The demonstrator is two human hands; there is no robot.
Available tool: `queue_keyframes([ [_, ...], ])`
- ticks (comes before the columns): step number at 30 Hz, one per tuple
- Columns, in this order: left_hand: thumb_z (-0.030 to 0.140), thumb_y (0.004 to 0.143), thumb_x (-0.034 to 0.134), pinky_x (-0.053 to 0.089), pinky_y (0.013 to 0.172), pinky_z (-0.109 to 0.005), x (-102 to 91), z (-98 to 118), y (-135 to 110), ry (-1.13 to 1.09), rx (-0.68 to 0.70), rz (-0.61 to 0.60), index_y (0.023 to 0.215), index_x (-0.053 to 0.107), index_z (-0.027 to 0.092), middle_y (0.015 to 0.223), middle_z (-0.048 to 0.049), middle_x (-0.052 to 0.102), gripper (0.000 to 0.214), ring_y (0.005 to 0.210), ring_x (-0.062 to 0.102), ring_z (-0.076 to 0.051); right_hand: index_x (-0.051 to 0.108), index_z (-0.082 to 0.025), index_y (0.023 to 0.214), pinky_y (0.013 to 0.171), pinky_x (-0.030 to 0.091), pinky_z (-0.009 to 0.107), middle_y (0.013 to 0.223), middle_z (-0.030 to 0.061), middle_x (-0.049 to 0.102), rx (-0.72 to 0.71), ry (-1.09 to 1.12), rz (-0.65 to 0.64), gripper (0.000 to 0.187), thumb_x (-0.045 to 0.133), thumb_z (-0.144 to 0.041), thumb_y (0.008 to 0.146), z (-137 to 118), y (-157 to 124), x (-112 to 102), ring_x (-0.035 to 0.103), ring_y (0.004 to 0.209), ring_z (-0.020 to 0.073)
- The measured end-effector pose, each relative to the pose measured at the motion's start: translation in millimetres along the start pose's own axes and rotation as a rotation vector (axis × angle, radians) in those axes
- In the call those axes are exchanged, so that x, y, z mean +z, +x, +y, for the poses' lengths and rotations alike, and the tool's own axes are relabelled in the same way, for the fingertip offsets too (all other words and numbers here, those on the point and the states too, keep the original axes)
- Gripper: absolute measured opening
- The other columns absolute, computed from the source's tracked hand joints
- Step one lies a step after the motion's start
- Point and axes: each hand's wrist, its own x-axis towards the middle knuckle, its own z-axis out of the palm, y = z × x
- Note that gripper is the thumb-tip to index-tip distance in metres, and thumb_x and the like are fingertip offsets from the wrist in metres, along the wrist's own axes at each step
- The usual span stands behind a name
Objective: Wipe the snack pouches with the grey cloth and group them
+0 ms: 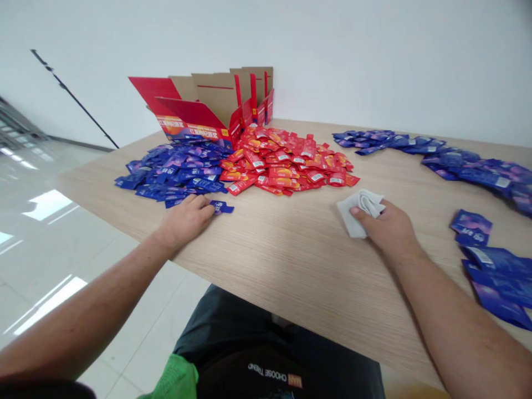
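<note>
my left hand [185, 221]: loosely curled on the table [274, 249], fingers just touching a loose blue sachet [222, 207], no grip on it
my right hand [386, 230]: closed around a white cloth [361, 213], pressing it on the table
nearby: blue sachet pile [170, 173] right beside red sachet pile [286, 163], open cardboard box [208, 105] behind both

White wall [332, 55], glossy tile floor [54, 266]

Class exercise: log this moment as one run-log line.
left hand beside blue sachet | right hand on white cloth | red sachet heap | open cardboard carton
</note>
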Motion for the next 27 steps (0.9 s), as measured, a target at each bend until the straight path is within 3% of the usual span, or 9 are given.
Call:
queue_keyframes([
  [7,0.027,0.099,0.037,0.047,0.079,-0.039,19.7,-43.8,30.0,0.048,-0.010,-0.020,0.095,0.071,0.020,0.099,-0.0131,0.066,0.034,0.097,0.057,-0.028,0.074,-0.018,0.105,0.063,0.047,0.033,0.089,0.0118,0.075,-0.023,-0.017,-0.011,0.041,0.067,-0.049,0.080,5.0,2.8,-0.5,0.069,0.077,0.0253],
  [12,0.035,0.098,0.041,0.045,0.080,-0.038,17.4,-42.8,33.2,0.055,-0.066,-0.021,0.093,0.069,0.018,0.098,-0.0132,0.067,0.033,0.095,0.059,-0.028,0.073,-0.018,0.104,0.065,0.047,0.033,0.089,0.0109,0.075,-0.034,-0.010,-0.005,0.041,0.067,-0.050,0.080,5.3,4.3,-0.8,0.069,0.078,0.0248],
  [17,0.036,0.099,0.040,0.045,0.076,-0.036,-3.1,9.5,25.3,-0.082,-0.060,0.012,0.087,0.069,0.017,0.093,-0.0126,0.068,0.037,0.089,0.061,-0.025,0.072,-0.018,0.105,0.066,0.047,0.034,0.092,0.0114,0.075,-0.034,-0.026,-0.050,0.042,0.065,-0.051,0.081,2.7,3.8,0.3,0.069,0.080,0.0253],
  [22,0.034,0.102,0.038,0.046,0.077,-0.032,-27.3,79.2,30.0,-0.247,0.193,0.016,0.091,0.068,0.018,0.089,-0.0078,0.067,0.035,0.087,0.063,-0.020,0.071,-0.017,0.102,0.068,0.047,0.035,0.091,0.0122,0.075,-0.086,-0.044,-0.106,0.041,0.065,-0.053,0.082,2.2,3.4,5.4,0.068,0.081,0.0258],
  [27,0.029,0.100,0.042,0.047,0.076,-0.030,-56.8,134.6,61.8,-0.453,0.388,0.100,0.093,0.066,0.019,0.090,-0.0057,0.068,0.027,0.087,0.063,-0.018,0.070,-0.018,0.100,0.069,0.047,0.033,0.094,0.0114,0.075,-0.110,-0.034,-0.124,0.037,0.066,-0.051,0.083,3.8,4.8,8.5,0.068,0.083,0.0245],
])
